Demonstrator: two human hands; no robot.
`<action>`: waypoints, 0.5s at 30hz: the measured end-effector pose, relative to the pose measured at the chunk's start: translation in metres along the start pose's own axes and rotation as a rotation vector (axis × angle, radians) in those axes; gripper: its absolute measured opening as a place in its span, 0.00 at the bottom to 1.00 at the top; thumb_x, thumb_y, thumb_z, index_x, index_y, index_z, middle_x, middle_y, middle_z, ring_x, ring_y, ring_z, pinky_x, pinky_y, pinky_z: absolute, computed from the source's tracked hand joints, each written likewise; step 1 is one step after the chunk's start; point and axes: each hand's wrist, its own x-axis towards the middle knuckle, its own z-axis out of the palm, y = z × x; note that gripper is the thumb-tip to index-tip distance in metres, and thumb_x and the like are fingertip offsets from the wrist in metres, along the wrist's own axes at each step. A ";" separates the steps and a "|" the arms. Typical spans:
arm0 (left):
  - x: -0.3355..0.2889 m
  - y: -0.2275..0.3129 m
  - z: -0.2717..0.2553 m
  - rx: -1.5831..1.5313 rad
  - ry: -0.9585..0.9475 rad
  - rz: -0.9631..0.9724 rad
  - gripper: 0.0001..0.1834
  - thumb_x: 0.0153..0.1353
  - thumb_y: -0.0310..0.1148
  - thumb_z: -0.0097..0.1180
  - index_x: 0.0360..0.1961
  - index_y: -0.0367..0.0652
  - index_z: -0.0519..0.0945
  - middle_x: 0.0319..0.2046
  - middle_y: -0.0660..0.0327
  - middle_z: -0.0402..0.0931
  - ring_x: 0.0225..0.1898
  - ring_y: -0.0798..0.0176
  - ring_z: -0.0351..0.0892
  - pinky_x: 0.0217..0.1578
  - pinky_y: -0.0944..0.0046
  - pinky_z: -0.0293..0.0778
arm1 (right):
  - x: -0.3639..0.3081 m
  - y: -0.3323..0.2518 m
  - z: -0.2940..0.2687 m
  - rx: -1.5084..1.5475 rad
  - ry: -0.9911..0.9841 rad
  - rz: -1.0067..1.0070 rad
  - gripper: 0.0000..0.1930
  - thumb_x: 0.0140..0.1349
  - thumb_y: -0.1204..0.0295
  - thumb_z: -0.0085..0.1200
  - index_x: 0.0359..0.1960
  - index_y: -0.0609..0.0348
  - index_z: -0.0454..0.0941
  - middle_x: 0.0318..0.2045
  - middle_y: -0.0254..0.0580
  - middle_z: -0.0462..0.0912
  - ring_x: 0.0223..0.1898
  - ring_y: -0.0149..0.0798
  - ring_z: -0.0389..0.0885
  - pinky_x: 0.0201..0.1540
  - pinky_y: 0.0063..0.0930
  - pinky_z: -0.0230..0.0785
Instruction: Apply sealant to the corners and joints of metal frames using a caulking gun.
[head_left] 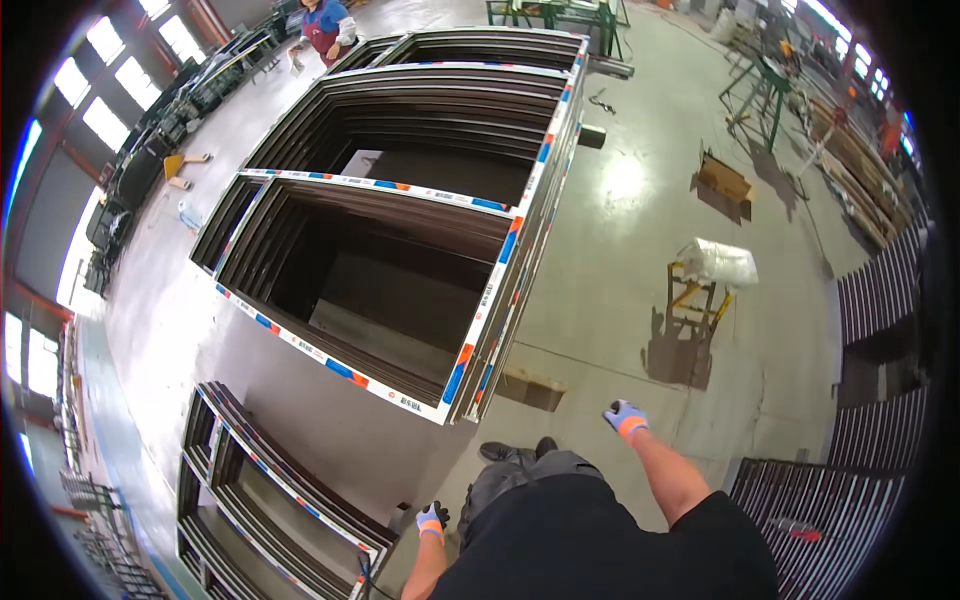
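My left hand [433, 517], in a light glove with black-coated fingers and an orange cuff, hangs low beside my left thigh. Its fingers are slightly apart, and it holds nothing that I can see. Out to the right, my right hand [627, 418] wears a matching glove above the floor, fingers loosely bent and nothing visible in them. In front of me stands a large stack of dark window frames [365, 375], its top one edged with white, blue and orange protective tape. Nearest to my left hand is a smaller stack of similar frames [290, 490].
A yellow stand [690, 295] carries a clear plastic-wrapped bundle [718, 262] at the right. Beyond it lies an open cardboard box [725, 180]. Another carton [532, 390] sits beside the large stack. Dark profiles [800, 520] fill the lower right. A person [328, 28] stands at the far left.
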 end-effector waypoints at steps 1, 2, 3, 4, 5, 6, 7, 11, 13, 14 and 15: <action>0.005 0.006 0.002 -0.020 0.015 0.036 0.07 0.56 0.36 0.56 0.33 0.47 0.77 0.22 0.53 0.79 0.15 0.57 0.75 0.12 0.63 0.60 | 0.003 -0.027 -0.008 -0.006 -0.035 -0.062 0.26 0.54 0.49 0.53 0.50 0.51 0.78 0.48 0.49 0.81 0.50 0.49 0.79 0.54 0.41 0.70; 0.009 0.014 0.005 -0.017 0.038 0.014 0.06 0.57 0.36 0.56 0.31 0.47 0.77 0.22 0.53 0.79 0.15 0.58 0.75 0.12 0.64 0.59 | 0.007 -0.051 -0.015 -0.020 -0.025 -0.065 0.26 0.54 0.49 0.53 0.50 0.51 0.78 0.48 0.49 0.81 0.50 0.49 0.79 0.54 0.41 0.70; 0.013 0.025 0.006 -0.044 0.008 0.001 0.07 0.57 0.36 0.55 0.33 0.45 0.79 0.23 0.53 0.79 0.15 0.59 0.76 0.12 0.64 0.61 | 0.012 -0.073 -0.022 -0.042 -0.002 -0.123 0.27 0.54 0.49 0.53 0.50 0.52 0.78 0.48 0.49 0.81 0.51 0.49 0.78 0.54 0.41 0.69; 0.014 0.034 0.009 -0.071 -0.010 0.115 0.09 0.57 0.36 0.55 0.35 0.43 0.79 0.23 0.53 0.79 0.15 0.59 0.76 0.13 0.64 0.62 | 0.016 -0.092 -0.026 -0.065 0.018 -0.174 0.27 0.54 0.50 0.54 0.51 0.53 0.77 0.49 0.49 0.80 0.52 0.49 0.78 0.55 0.40 0.69; 0.015 0.045 0.012 -0.065 0.047 0.157 0.10 0.58 0.36 0.55 0.37 0.42 0.80 0.23 0.53 0.79 0.16 0.59 0.76 0.13 0.64 0.63 | 0.021 -0.107 -0.029 -0.063 0.032 -0.178 0.27 0.54 0.50 0.54 0.51 0.53 0.77 0.49 0.49 0.80 0.52 0.49 0.78 0.55 0.40 0.69; 0.014 0.053 0.015 -0.067 0.020 0.225 0.12 0.59 0.36 0.54 0.40 0.41 0.81 0.24 0.54 0.80 0.17 0.60 0.76 0.15 0.64 0.65 | 0.025 -0.120 -0.032 -0.059 0.012 -0.175 0.27 0.54 0.50 0.54 0.51 0.54 0.77 0.50 0.49 0.80 0.52 0.49 0.77 0.56 0.40 0.68; 0.014 0.061 0.018 -0.086 0.000 0.255 0.12 0.59 0.36 0.54 0.40 0.41 0.81 0.24 0.54 0.80 0.17 0.60 0.76 0.15 0.64 0.65 | 0.031 -0.130 -0.033 -0.061 -0.006 -0.158 0.28 0.54 0.51 0.54 0.52 0.54 0.77 0.51 0.49 0.80 0.53 0.49 0.77 0.56 0.40 0.68; 0.009 0.068 0.022 -0.179 0.036 0.380 0.10 0.60 0.32 0.53 0.40 0.40 0.80 0.25 0.54 0.80 0.21 0.62 0.77 0.22 0.63 0.71 | 0.045 -0.155 -0.026 -0.210 -0.136 -0.154 0.28 0.55 0.49 0.52 0.52 0.54 0.77 0.53 0.48 0.78 0.56 0.48 0.75 0.59 0.38 0.65; 0.008 0.056 0.019 -0.133 0.112 0.291 0.11 0.60 0.32 0.53 0.39 0.39 0.80 0.25 0.54 0.80 0.21 0.62 0.77 0.21 0.63 0.70 | 0.052 -0.164 -0.023 -0.253 -0.155 -0.181 0.29 0.55 0.48 0.51 0.53 0.54 0.77 0.53 0.49 0.78 0.57 0.48 0.74 0.60 0.39 0.64; 0.008 0.047 0.017 -0.169 0.126 0.232 0.12 0.59 0.35 0.54 0.39 0.39 0.79 0.25 0.53 0.80 0.20 0.61 0.77 0.18 0.63 0.68 | 0.057 -0.168 -0.023 -0.285 -0.153 -0.197 0.29 0.55 0.48 0.51 0.53 0.54 0.76 0.54 0.49 0.77 0.57 0.48 0.74 0.60 0.39 0.64; 0.005 0.035 0.014 -0.195 0.104 0.285 0.12 0.59 0.35 0.54 0.39 0.39 0.79 0.25 0.53 0.80 0.20 0.61 0.77 0.18 0.63 0.68 | 0.063 -0.174 -0.023 -0.338 -0.152 -0.190 0.29 0.55 0.48 0.52 0.53 0.54 0.76 0.54 0.49 0.77 0.57 0.48 0.74 0.61 0.39 0.64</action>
